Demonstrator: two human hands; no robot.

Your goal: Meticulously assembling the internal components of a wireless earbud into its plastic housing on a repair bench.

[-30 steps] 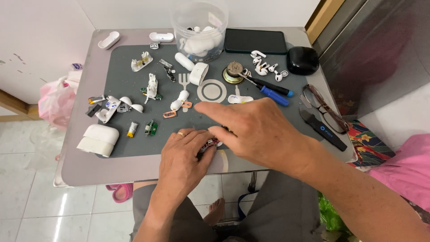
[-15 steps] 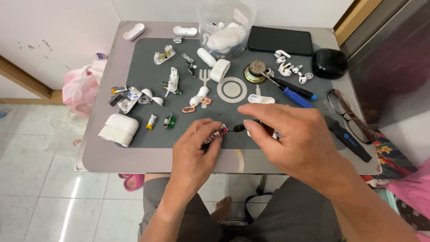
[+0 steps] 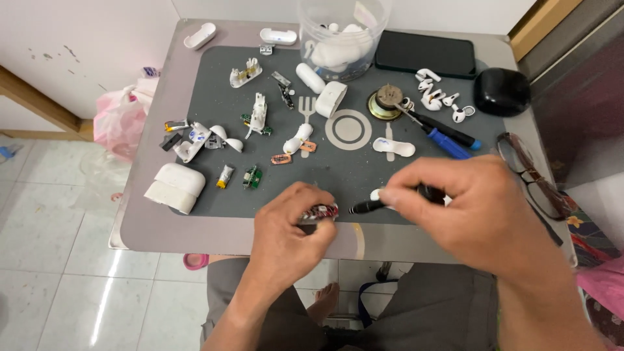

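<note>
Red and silver glints between the left hand's (image 3: 286, 231) fingers (image 3: 305, 218): they pinch a small circuit board (image 3: 318, 212) at the near edge of the desk (image 3: 149, 227), its free end pointing right. The right hand (image 3: 471, 208) closes its fingertips (image 3: 393, 195) around a black tool (image 3: 367, 207), a slim driver or pick by the look of it, with the tip aimed at the board and just short of it. Both hands are grasping, neither clenched hard.

By my reading, the step in hand is fine work on the board itself, prying or unscrewing some part of it. The next move calls for a steady left pinch and a small, careful push of the tip onto the right spot; a slip could scratch the board or flick it off the edge.

Around the hands lies a grey mat (image 3: 214, 97) strewn with earbud parts. A white case (image 3: 174, 187) sits at the mat's near left corner, with a green chip (image 3: 252, 177) and a small yellow cell (image 3: 225, 175) just beside it. A blue-handled screwdriver (image 3: 445, 138) lies to the right of the mat's middle, near a round speaker (image 3: 385, 104) and loose white earbuds (image 3: 435, 91). At the far edge stand a clear tub (image 3: 341, 36) of white parts and a dark phone (image 3: 426, 53); a black pouch (image 3: 500, 91) rests at the far right corner, and glasses (image 3: 536, 175) lie along the right edge.
</note>
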